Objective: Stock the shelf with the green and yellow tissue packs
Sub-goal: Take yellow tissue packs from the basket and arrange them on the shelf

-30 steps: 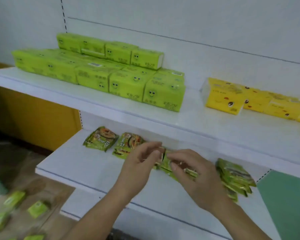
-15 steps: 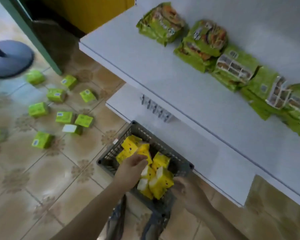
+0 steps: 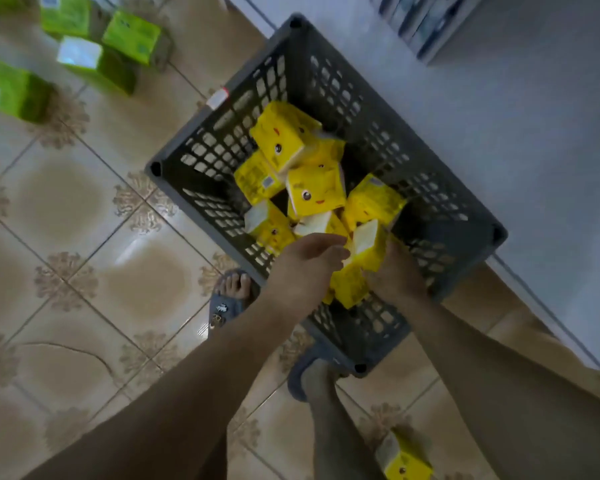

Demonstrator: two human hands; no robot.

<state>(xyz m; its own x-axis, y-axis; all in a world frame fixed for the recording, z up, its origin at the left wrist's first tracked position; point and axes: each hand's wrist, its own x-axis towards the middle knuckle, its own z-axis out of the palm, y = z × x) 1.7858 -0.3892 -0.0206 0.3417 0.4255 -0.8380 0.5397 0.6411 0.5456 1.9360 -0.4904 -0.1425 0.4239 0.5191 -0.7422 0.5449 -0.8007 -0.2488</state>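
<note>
Yellow tissue packs [image 3: 350, 289] lie between our hands — left hand [image 3: 305, 268] and right hand [image 3: 397, 275] both curled on them — inside the basket [image 3: 222, 133].

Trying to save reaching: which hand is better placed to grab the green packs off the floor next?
Left, likely. The green packs lie on the tiles left of the basket, on the left hand's side; the right hand holds a yellow pack.
</note>
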